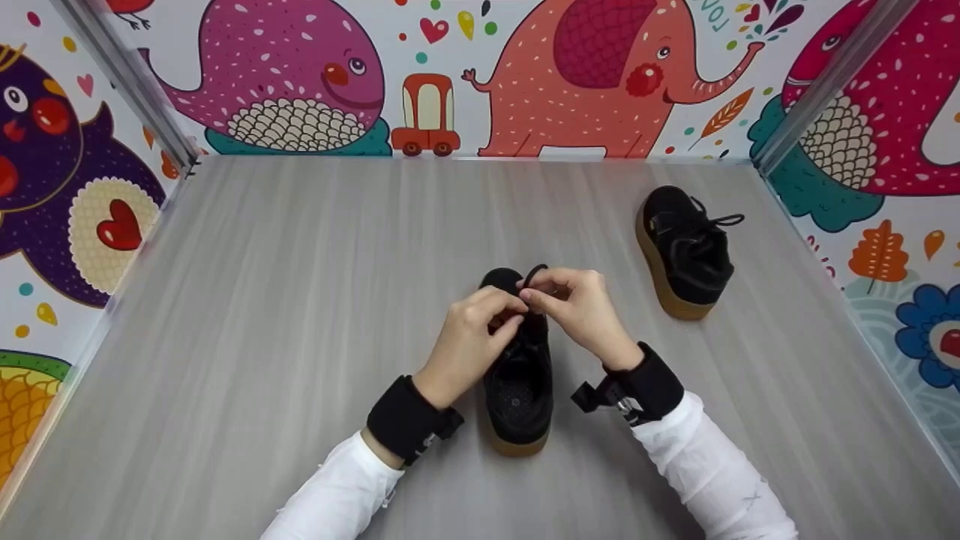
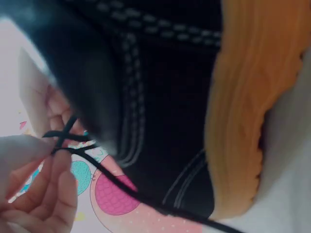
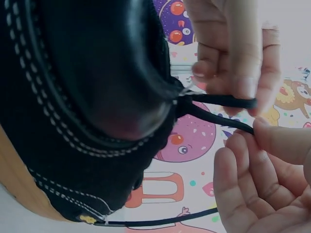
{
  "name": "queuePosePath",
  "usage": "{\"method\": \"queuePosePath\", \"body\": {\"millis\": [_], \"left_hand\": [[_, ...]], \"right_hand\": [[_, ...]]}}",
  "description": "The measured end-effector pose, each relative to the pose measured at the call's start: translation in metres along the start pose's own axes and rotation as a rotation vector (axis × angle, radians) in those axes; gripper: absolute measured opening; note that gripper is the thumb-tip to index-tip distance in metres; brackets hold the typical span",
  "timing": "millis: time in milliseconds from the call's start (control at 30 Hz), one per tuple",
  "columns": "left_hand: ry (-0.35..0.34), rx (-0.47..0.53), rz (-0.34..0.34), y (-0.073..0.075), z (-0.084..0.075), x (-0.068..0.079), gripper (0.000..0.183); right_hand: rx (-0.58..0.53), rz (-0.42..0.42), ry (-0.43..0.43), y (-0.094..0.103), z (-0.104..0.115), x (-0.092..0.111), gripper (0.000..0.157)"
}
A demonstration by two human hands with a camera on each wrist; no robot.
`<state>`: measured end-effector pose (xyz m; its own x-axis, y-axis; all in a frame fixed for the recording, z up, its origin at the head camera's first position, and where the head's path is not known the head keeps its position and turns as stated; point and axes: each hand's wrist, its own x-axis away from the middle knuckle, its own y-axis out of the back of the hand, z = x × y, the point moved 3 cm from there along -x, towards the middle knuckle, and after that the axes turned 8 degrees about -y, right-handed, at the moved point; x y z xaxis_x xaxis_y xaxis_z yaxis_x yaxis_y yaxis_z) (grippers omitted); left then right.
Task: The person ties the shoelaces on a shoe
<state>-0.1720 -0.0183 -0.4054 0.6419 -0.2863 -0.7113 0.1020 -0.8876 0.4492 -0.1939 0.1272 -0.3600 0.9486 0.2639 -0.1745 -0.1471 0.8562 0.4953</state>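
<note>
A black shoe [image 1: 517,405] with a tan sole stands upright in the middle of the table, toe pointing away from me. Over its front part, my left hand [image 1: 476,334] pinches a black shoelace between thumb and fingers. Close beside it, my right hand [image 1: 577,307] pinches another part of the lace, and a short loop curves above its fingertips. From the right wrist, two strands of the shoelace [image 3: 218,116] run from the shoe's lacing to the two hands. The left wrist view shows the strands crossing at the fingertips.
A second black shoe [image 1: 686,255] with a tan sole and tied laces stands at the back right. Panels with cartoon animals [image 1: 592,75] border the grey wood-patterned table [image 1: 315,262] at the back and both sides.
</note>
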Motion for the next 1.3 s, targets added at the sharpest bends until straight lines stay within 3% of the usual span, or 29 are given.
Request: {"method": "queuePosePath", "body": {"millis": [167, 500, 833, 1000, 1300], "left_hand": [[-0.021, 0.009, -0.054, -0.005, -0.001, 0.002, 0.008], [-0.077, -0.052, -0.131, -0.011, 0.002, 0.004, 0.007], [-0.121, -0.081, -0.186, -0.015, 0.006, 0.005, 0.010], [-0.054, -0.071, -0.205, -0.015, 0.008, 0.005, 0.013], [0.197, -0.025, -0.184, -0.011, 0.015, 0.005, 0.023]], "right_hand": [[-0.008, 0.007, 0.002, -0.006, -0.001, -0.005, 0.010], [-0.120, 0.076, -0.101, -0.011, -0.005, -0.012, 0.013], [-0.280, 0.081, -0.169, -0.019, -0.040, -0.016, 0.015], [-0.283, 0.076, -0.170, -0.019, -0.040, -0.013, 0.017], [-0.266, 0.087, -0.182, -0.018, -0.037, -0.011, 0.018]]}}
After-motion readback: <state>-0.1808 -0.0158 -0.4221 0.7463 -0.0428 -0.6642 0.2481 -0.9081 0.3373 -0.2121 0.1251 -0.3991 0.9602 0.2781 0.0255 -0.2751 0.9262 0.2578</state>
